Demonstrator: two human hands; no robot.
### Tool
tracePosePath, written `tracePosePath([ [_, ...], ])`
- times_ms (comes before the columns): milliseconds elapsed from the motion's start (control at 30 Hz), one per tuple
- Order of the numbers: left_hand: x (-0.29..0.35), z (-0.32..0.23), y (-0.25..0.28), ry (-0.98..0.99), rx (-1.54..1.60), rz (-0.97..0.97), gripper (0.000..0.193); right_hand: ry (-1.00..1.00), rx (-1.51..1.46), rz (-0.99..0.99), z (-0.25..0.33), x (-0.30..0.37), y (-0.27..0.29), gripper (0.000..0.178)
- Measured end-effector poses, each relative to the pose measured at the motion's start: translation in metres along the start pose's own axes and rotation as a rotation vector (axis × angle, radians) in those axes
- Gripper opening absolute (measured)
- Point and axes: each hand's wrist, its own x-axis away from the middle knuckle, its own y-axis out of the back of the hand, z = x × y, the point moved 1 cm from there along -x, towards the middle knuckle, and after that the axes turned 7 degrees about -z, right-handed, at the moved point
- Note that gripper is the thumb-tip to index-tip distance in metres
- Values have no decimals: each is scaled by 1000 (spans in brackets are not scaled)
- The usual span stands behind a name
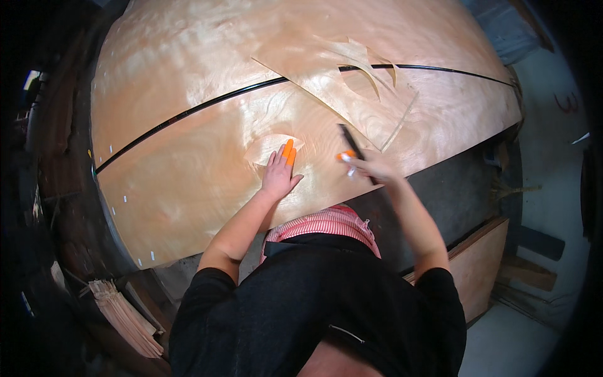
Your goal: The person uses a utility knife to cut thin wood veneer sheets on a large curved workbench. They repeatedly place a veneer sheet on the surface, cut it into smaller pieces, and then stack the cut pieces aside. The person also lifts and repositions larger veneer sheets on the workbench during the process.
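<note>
A large sheet of pale wood veneer covers the work surface in front of me. My left hand lies on it with fingers stretched out, two of them in orange finger covers. Its fingertips press on a leaf-shaped veneer patch. To the right, my right hand is closed around a long, narrow black tool, held just over the sheet. Motion blurs that hand, and the tool's exact kind cannot be made out. Beyond it lies a loose veneer piece with curved cut-outs and thin curling strips.
A black strip runs across the sheet. Small white tabs dot its left edge. Thin wood strips are stacked at lower left. A wooden board leans at lower right, near a dark block on the floor.
</note>
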Motion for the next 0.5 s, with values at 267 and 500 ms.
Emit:
tracePosePath([
  [267,-4,-1,3,70,168,-135,66,66,-86,-326,-47,-116,-105,20],
  [500,-26,-7,6,-15,96,53,55,-33,45,-310,-50,-121,-98,25],
])
